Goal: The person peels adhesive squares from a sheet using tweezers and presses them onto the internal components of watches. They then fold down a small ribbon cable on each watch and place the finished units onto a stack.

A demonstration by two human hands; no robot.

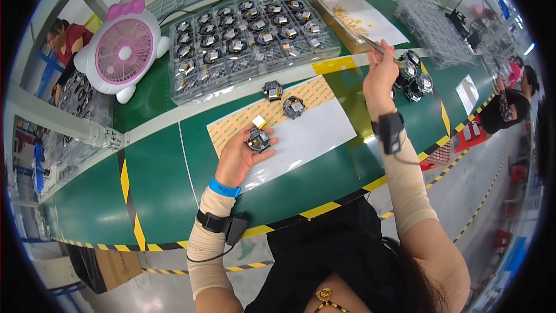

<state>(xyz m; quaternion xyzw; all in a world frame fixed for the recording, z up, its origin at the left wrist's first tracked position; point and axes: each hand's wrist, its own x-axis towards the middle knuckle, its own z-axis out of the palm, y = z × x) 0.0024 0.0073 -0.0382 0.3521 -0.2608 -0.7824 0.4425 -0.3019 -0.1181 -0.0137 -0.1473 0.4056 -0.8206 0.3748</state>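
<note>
Fingers (265, 155) of L hand (233, 159) are partly curled round the rim of a round black module (259, 141), gap no wider than the part itself. A small white square (259, 121) w/ a yellow edge juts up at its far side (attached or just resting, can't tell). R hand (380, 75) is raised, fingers pinched shut on slim metal tweezers (370, 43); tips too small to tell if they've got anything.

Held module is above the left part of a white sheet (307, 139) w/ a tan patterned strip, on the green tabletop (156, 197). Two loose modules, one farther (272, 90) & one nearer (293, 107), lie at the strip, apart from L hand. A cluster of similar modules (414, 75) is just right of R hand; a clear compartment tray (231, 80) w/ more stands behind.

Handling, my guess: light, stiff, prob. a bit slick on the casing; exposed bits look fragile, white square esp. Best hold = opposite sides of outer rim, light pressure, nothing pressing on the top face.
</note>
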